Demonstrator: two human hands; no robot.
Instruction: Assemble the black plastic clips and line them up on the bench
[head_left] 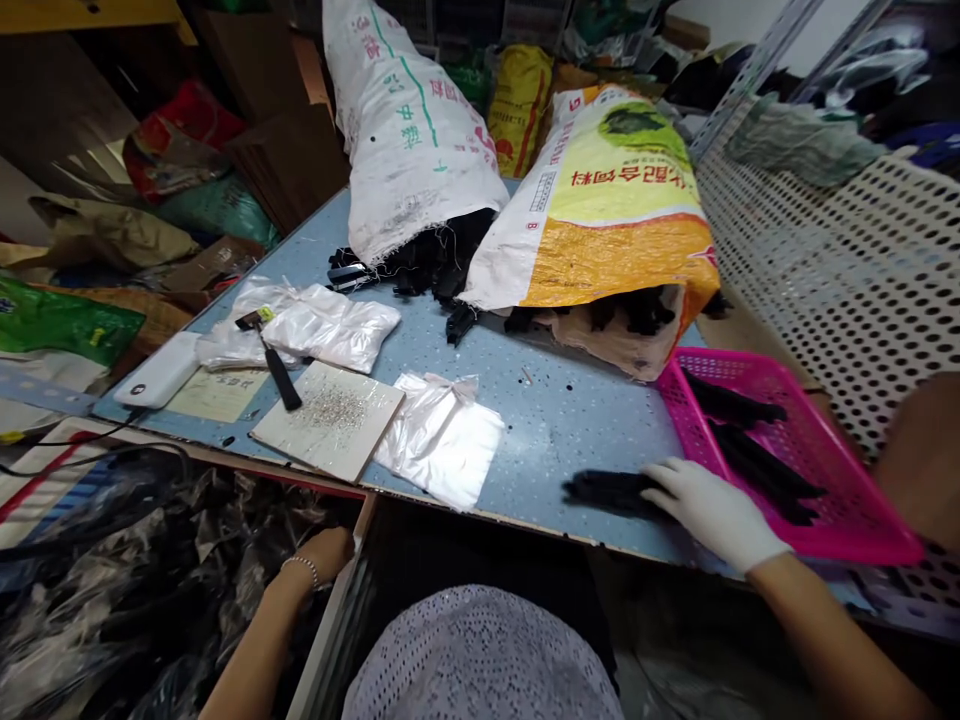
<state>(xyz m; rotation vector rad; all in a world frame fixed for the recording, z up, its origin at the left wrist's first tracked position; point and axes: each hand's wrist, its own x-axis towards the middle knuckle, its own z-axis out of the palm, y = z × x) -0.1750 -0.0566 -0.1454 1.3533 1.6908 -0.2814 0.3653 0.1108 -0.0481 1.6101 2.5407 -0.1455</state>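
My right hand (711,510), in a white glove, lies on a bundle of black strips (609,490) near the front edge of the blue table (570,420), fingers curled over the bundle's right end. Just right of it stands a pink basket (847,520) holding more black strips (750,450). My left hand (324,553), bare with a bead bracelet, is down below the table's front edge beside a board; its fingers look curled and I cannot see what they hold.
Two woven sacks, a white one (405,130) and a yellow one (615,200), lie on the table spilling black pieces. Clear plastic bags (442,440), a square board (330,418), a black-handled tool (274,365) and a white power bank (161,370) lie left. A perforated white panel (847,290) stands right.
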